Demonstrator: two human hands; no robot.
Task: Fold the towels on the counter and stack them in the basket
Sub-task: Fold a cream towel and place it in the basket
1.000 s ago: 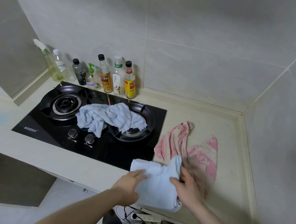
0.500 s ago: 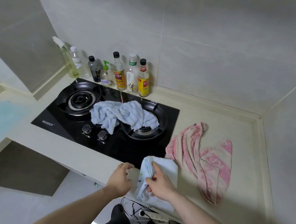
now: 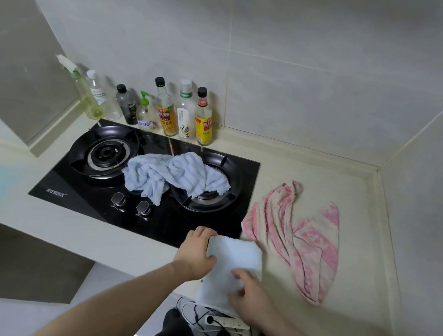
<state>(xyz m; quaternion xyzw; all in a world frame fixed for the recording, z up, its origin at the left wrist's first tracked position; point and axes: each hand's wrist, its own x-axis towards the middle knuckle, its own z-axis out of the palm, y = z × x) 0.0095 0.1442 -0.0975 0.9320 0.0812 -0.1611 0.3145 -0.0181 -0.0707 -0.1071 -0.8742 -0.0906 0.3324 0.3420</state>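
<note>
A white towel (image 3: 237, 254), folded into a narrow rectangle, lies at the counter's front edge and hangs slightly over it. My left hand (image 3: 195, 252) grips its left edge, thumb on top. My right hand (image 3: 252, 296) holds the towel's near end with curled fingers. A crumpled pink-and-white towel (image 3: 303, 240) lies on the counter just to the right. On the black gas stove (image 3: 81, 197), a rumpled blue striped towel (image 3: 174, 175) is draped between the burners. No basket is in view.
Several bottles (image 3: 166, 109) stand along the back wall behind the stove. Two stove knobs (image 3: 131, 204) sit near the front. The beige counter (image 3: 312, 174) ends in a tiled corner at the right. A power strip (image 3: 226, 323) and cables lie on the floor below.
The white towel has been folded from a wide bundle into a narrower rectangle. My right hand slid toward its near end, and my left hand moved to its left edge.
</note>
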